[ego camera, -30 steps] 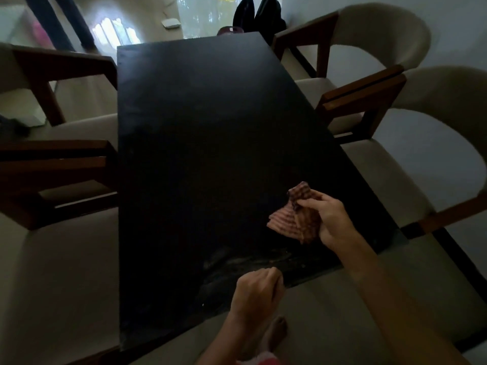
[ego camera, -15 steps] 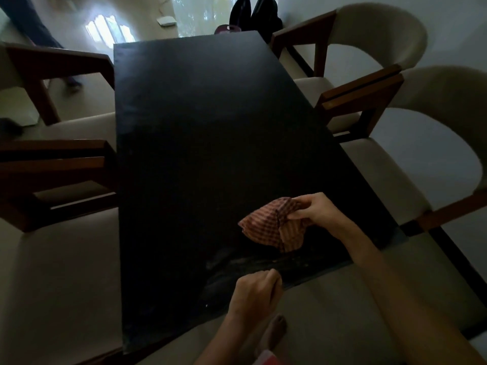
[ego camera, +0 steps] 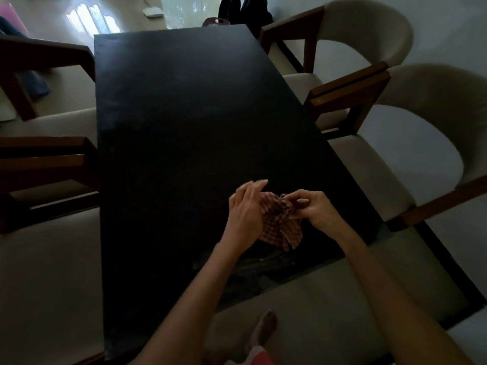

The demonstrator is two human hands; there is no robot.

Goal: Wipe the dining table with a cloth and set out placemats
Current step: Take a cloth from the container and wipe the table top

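A long black dining table (ego camera: 179, 122) runs away from me. A crumpled red checked cloth (ego camera: 279, 222) hangs just above its near right part, held between both hands. My right hand (ego camera: 315, 210) pinches the cloth's upper right edge. My left hand (ego camera: 246, 212) grips its left side, with the fingertips stretched out above the cloth. The lower corner of the cloth droops toward the tabletop. No placemats are in view.
Two cream chairs with wooden arms (ego camera: 369, 72) stand along the table's right side, two more (ego camera: 44, 159) along the left. A cream seat (ego camera: 329, 312) sits at the near end, with my bare foot (ego camera: 263, 327) below. Dark bags (ego camera: 242, 9) stand beyond the far end.
My left hand rose from the table's near edge and took hold of the cloth's left side. The right hand carried the cloth slightly left and kept hold of it.
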